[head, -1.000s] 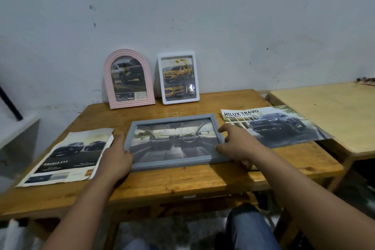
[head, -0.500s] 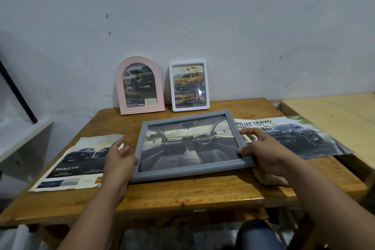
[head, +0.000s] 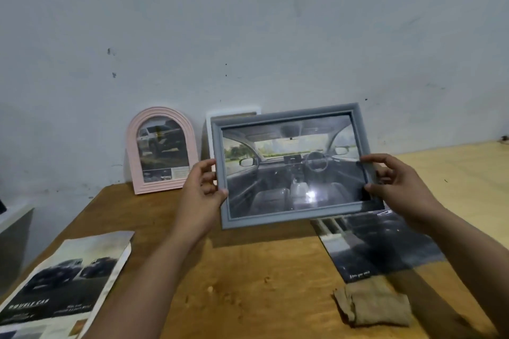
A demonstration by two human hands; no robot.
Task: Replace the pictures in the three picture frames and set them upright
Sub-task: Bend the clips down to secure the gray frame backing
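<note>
The grey rectangular picture frame (head: 292, 165), flat on the brown wooden table (head: 248, 283) earlier, is now lifted upright between 2 hands. Nearest, below the right hand (head: 399, 190), lie a crumpled tan cloth (head: 374, 305) and a dark car brochure (head: 380, 248); below the left hand (head: 202, 195), another car brochure (head: 63, 281). Each hand grips 1 side edge. Beyond the left hand stands the pink arched frame (head: 162, 150); a white frame (head: 234, 113) hides behind the grey one.

Both forearms come into view bare to the bottom edge of the picture, with no sleeve showing. The left hand (head: 202, 190) and right hand (head: 396, 187) are ungloved (nails short, as far as the blur allows), wrists unadorned.
</note>
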